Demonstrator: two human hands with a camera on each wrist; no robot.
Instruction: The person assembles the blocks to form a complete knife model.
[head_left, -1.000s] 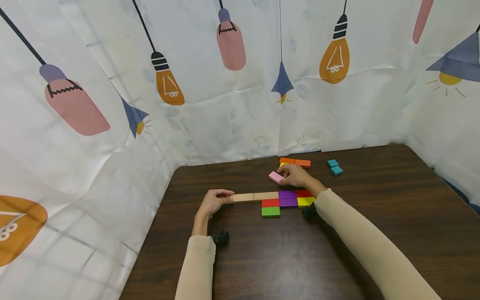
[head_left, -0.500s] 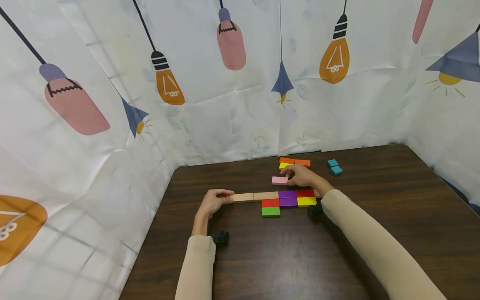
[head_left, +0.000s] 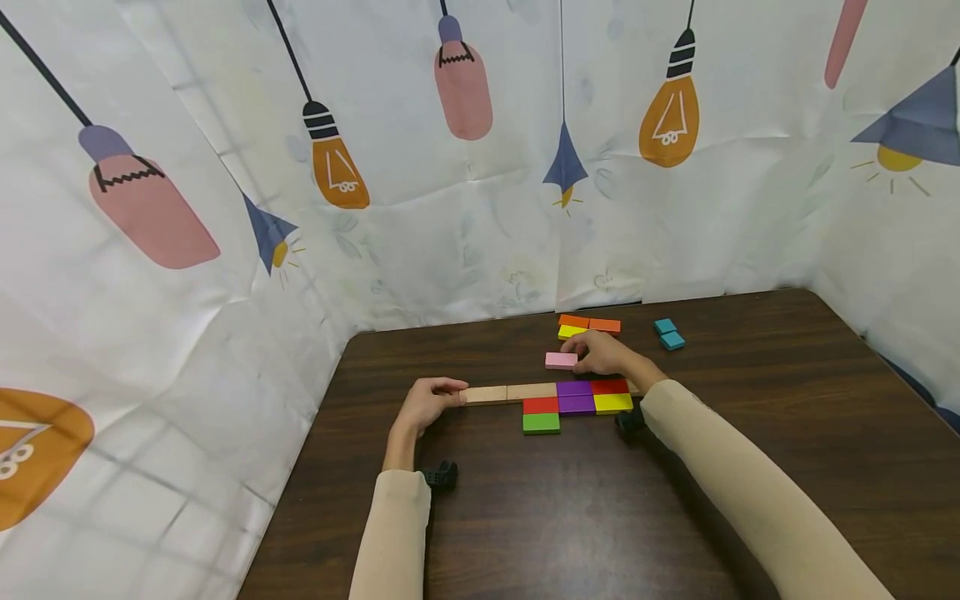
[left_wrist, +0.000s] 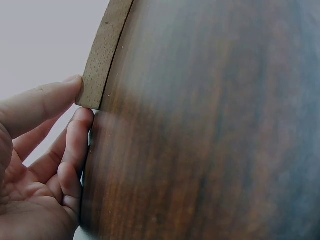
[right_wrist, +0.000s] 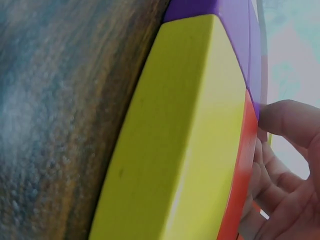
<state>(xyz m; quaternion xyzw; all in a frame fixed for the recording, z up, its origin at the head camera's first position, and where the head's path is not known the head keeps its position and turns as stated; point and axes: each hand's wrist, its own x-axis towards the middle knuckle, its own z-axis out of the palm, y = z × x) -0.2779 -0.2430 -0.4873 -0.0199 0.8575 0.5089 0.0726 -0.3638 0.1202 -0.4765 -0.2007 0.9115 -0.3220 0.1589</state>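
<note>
A pink block (head_left: 561, 361) lies behind the block row, its right end pinched by my right hand (head_left: 606, 353). In the right wrist view that hand (right_wrist: 295, 165) is partly hidden behind the yellow block (right_wrist: 165, 130) and red block (right_wrist: 240, 175). My left hand (head_left: 425, 408) grips the left end of the plain wooden block (head_left: 485, 396). The left wrist view shows the thumb at this block's (left_wrist: 104, 60) edge and curled fingers at its end. Another wooden block (head_left: 532, 391) continues the row to purple blocks (head_left: 575, 404). A red block (head_left: 540, 406) and a green block (head_left: 542, 424) lie in front.
Two orange blocks (head_left: 604, 326) and a yellow block (head_left: 571, 332) lie behind my right hand. Two teal blocks (head_left: 672, 341) are farther right on the dark table (head_left: 510, 517). A printed cloth (head_left: 480, 242) hangs along the table's back edge.
The pink block has turned from slanted to nearly parallel with the row and shifted slightly right. My right hand moved right with it; my left hand stayed put.
</note>
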